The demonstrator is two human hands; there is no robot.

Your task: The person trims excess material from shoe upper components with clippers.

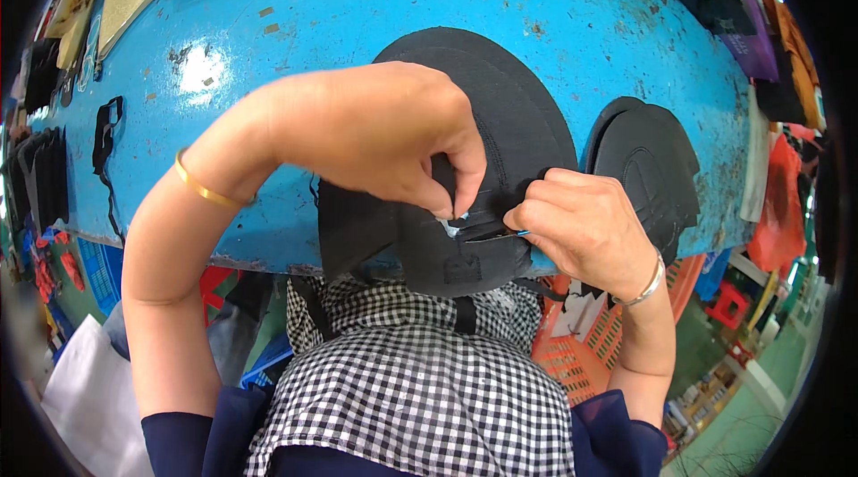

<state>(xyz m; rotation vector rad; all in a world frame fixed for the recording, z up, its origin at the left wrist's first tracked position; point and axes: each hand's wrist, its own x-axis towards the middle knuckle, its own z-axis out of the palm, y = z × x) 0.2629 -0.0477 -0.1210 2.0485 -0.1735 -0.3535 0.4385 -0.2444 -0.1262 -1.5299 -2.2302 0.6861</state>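
At the near edge of the blue desk (pixel 295 48), the black fabric piece (pixel 500 120) hangs partly over the rim onto the person's lap. The left hand (pixel 384 133) pinches its slit edge beside a small pale-blue bit (pixel 450 226); the right hand (pixel 585 222) grips the same edge from the other side. Judging by this, a fine alignment step is underway, calling for steady, precise fingertips. A stack of 2 or more similar black pieces (pixel 648 164) lies toward the desk's right edge.

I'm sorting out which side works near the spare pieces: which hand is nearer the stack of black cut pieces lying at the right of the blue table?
Right. The right hand pinches the black cap beside the stack; the left hand is farther, across the cap.
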